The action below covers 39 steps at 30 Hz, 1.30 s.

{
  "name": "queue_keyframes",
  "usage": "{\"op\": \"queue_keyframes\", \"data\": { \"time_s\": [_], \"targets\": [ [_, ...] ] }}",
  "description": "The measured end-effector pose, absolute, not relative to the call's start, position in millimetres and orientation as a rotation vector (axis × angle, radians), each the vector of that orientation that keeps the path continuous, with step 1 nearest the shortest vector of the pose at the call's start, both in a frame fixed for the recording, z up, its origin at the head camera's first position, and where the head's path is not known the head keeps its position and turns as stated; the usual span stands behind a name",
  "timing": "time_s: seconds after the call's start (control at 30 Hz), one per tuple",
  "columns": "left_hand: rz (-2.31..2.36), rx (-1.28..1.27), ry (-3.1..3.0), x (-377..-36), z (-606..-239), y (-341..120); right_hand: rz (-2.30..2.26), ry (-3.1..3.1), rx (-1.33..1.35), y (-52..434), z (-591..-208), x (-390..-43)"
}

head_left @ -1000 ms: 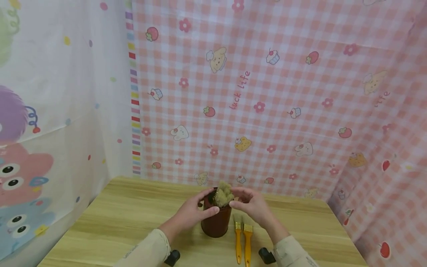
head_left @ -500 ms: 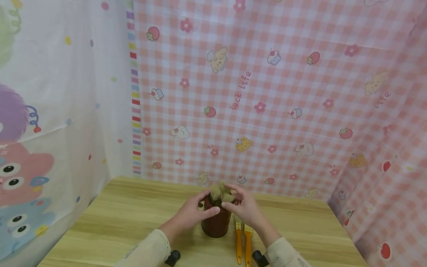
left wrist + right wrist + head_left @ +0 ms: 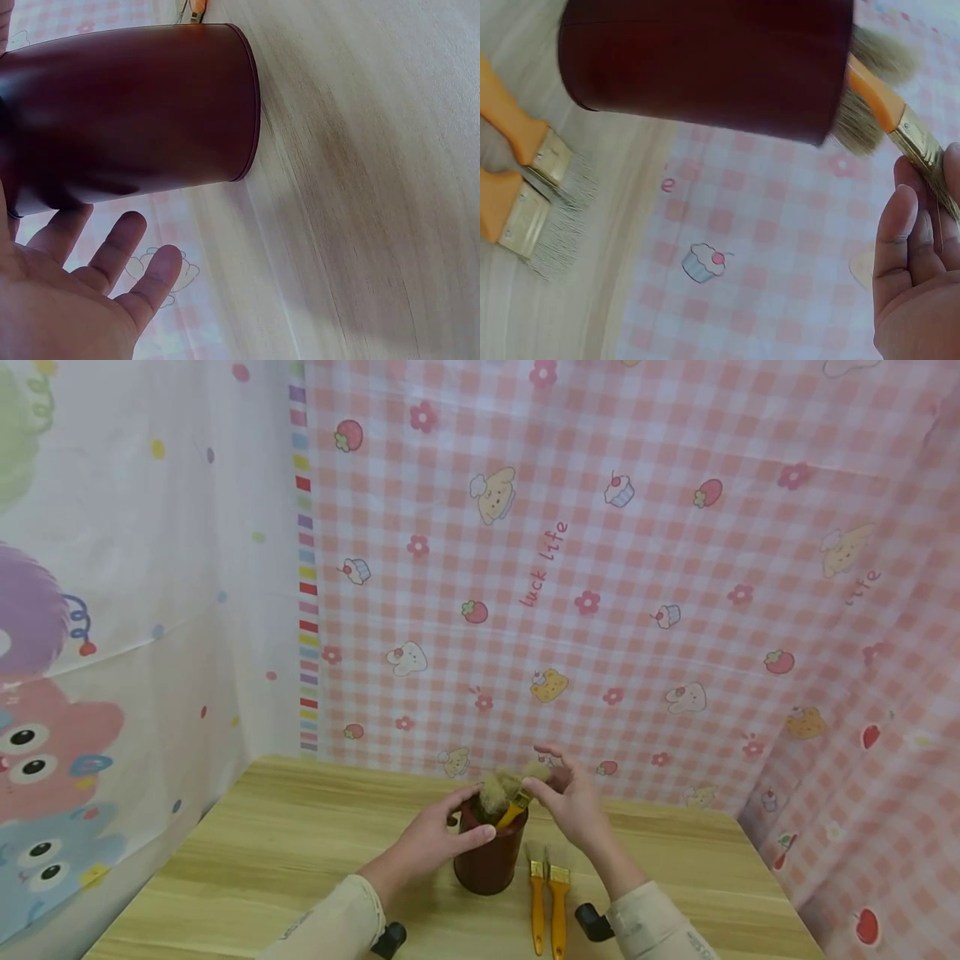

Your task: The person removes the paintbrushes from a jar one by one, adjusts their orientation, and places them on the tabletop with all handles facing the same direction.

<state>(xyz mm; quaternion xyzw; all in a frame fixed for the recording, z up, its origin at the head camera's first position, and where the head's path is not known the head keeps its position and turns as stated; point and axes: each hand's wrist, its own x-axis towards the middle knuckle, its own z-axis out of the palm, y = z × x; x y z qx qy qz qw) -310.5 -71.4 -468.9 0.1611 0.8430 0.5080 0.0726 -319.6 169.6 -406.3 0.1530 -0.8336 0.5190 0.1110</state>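
A dark brown-red cylindrical cup [image 3: 489, 862] stands upright on the table with several brushes in it, their tan bristles [image 3: 495, 795] up. My left hand [image 3: 431, 837] holds the cup near its rim, thumb on the near side; other fingers [image 3: 154, 277] spread beside its wall in the left wrist view. My right hand [image 3: 576, 803] pinches a paintbrush [image 3: 513, 811] at its bristle end, up and right of the rim. This brush leans, its orange handle [image 3: 877, 96] still partly inside the cup, as the right wrist view shows. The cup hides the lower handle.
Two orange-handled paintbrushes, a narrower one [image 3: 537, 902] and a wider one [image 3: 558, 906], lie side by side right of the cup, bristles away from me. Wood-patterned table [image 3: 240, 852]; a pink checked cloth [image 3: 585, 543] hangs behind it. Black pieces [image 3: 595, 922] sit by both sleeves.
My right hand went from the bristles at the cup's mouth to up and right, drawing one paintbrush partway out at a slant. The left hand keeps its hold on the cup.
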Motion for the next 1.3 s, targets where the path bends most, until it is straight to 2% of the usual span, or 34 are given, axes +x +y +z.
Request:
{"op": "queue_keyframes", "data": {
  "time_s": [0.53,0.93,1.3],
  "targets": [
    [1.528,0.489,2.544,-310.7,-468.6,-71.2,1.963,-2.270,0.073,243.9,-377.2,-327.6],
    [1.538,0.480,2.544,-310.5,-469.5,-69.2,1.708,-2.861,-0.033,292.5,-432.7,-324.9],
    [1.542,0.492,2.540,-307.3,-465.5,-68.6,1.649,-3.062,0.206,287.4,-482.0,-323.4]
  ]
}}
